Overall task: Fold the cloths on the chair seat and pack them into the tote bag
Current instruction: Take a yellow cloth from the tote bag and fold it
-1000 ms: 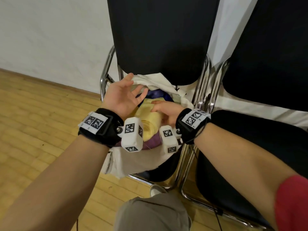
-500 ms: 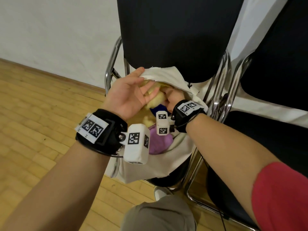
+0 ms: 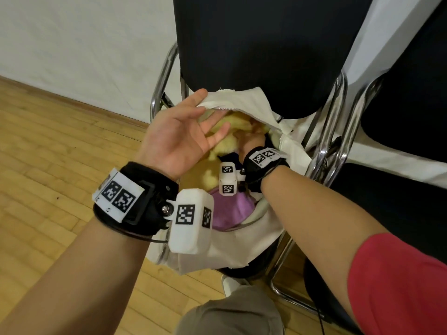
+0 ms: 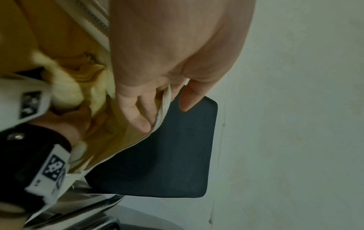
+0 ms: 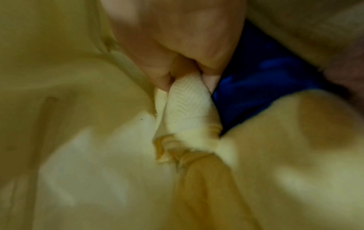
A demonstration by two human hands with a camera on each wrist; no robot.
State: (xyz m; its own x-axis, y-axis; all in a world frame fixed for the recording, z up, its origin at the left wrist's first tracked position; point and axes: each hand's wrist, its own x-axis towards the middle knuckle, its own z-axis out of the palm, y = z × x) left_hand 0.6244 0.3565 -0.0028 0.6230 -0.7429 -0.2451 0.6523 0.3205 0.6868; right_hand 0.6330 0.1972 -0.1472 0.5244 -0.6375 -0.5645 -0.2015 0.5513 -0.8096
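Wood floor & white wall behind, black chair [image 3: 266, 52] w/ cream tote bag [image 3: 242, 247] on its seat: left hand [image 3: 179, 139], thumb and fingers pinching the rim, holds it open while right hand [image 3: 251, 141], nearer and deeper inside, pinches yellow cloth [image 5: 189, 99] pointing downward beside blue cloth [image 5: 262, 87].

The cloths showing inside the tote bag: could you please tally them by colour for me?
Yellow cloth: 1, pinched by the right hand inside the tote bag
Purple cloth: 1
Blue cloth: 1
Total: 3 cloths showing; any beneath them are hidden.
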